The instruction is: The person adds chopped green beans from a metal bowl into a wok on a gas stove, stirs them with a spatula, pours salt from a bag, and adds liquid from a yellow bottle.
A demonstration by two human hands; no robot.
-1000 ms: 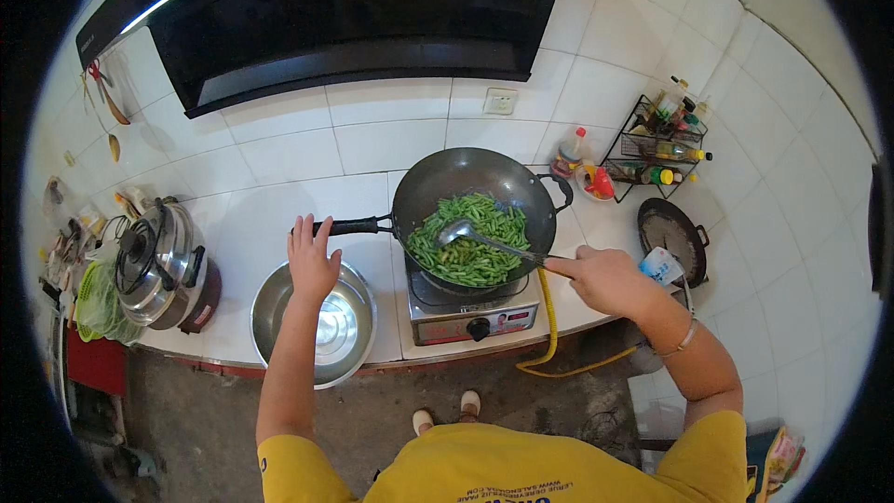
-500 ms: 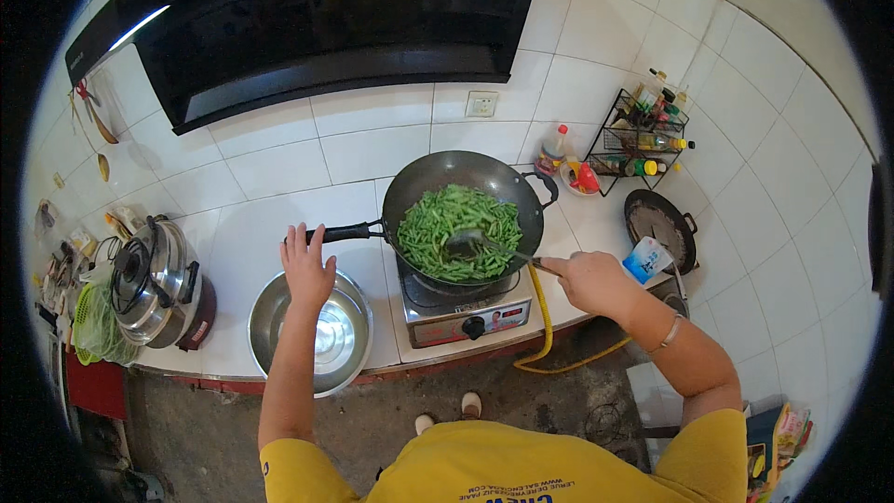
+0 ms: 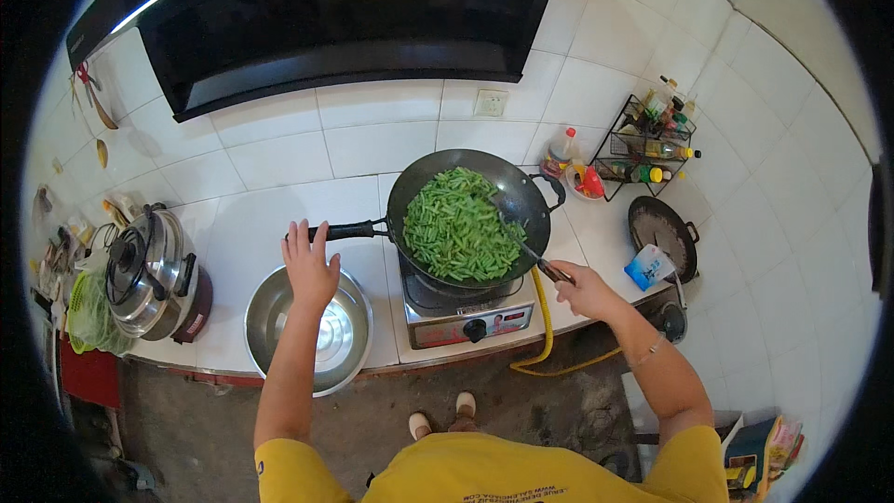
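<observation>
Head view: a black wok (image 3: pixel 524 192) sits on a single-burner gas stove (image 3: pixel 433 332) at the centre of the frame. Cut green beans (image 3: pixel 456 228) lie inside the wok, heaped over its middle and left portion; bare metal shows at the upper right of the bowl.

Right hand (image 3: pixel 585 291), right of centre: fingers are closed around the grip of a metal spatula (image 3: pixel 534 252). The shaft slopes up and left into the wok. The head of the tool is among the beans and cannot be made out.

Left hand (image 3: pixel 313 272), left of centre: fingers are extended and slightly apart across the end of the wok handle (image 3: pixel 354 230), with the thumb spread away. Whether they press on the handle cannot be determined.

Status: the beans are already cut and loaded in the wok. Blur near the spatula suggests that mixing is in progress. The beans are not yet lifted out, and their degree of cooking cannot be judged. No flame is visible.

Adjacent items: a steel basin (image 3: pixel 348 321) stands below the wok handle, partly covered by the left forearm. An electric cooker (image 3: pixel 170 265) occupies the left of the frame; a condiment rack (image 3: pixel 643 146) stands at the upper right.
</observation>
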